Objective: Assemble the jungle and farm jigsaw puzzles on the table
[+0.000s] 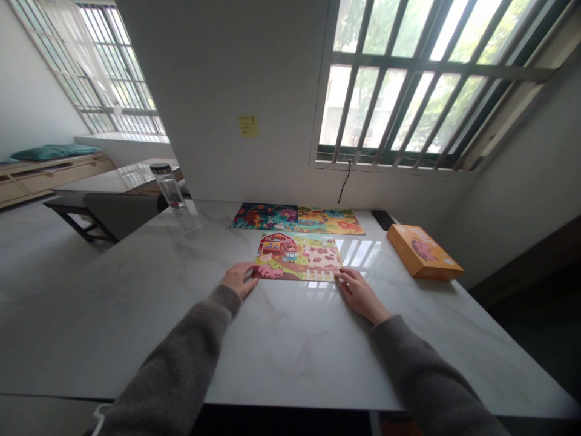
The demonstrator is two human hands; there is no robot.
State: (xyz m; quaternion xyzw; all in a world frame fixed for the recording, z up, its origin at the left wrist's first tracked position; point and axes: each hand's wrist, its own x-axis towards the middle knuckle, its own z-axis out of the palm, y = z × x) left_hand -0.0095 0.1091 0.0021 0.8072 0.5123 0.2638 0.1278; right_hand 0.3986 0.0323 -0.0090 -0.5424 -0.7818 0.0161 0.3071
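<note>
A farm-scene jigsaw puzzle (297, 257), with a red barn and a spotted cow, lies flat on the white marble-patterned table (290, 339). My left hand (240, 278) grips its lower left corner, thumb and fingertips at the edge. At the lower right corner, my right hand (361, 293) holds the edge with bent fingers. Just behind lie two more puzzle pictures side by side: a dark blue one (265, 217) on the left and a yellow-orange one (331, 221) with a lion on the right.
An orange box (424, 251) stands at the right, near a black phone (382, 220). At the table's far left is a clear bottle (167, 184) with a dark lid. A wall with a yellow note (249, 126) and a barred window (399, 85) rises behind the table.
</note>
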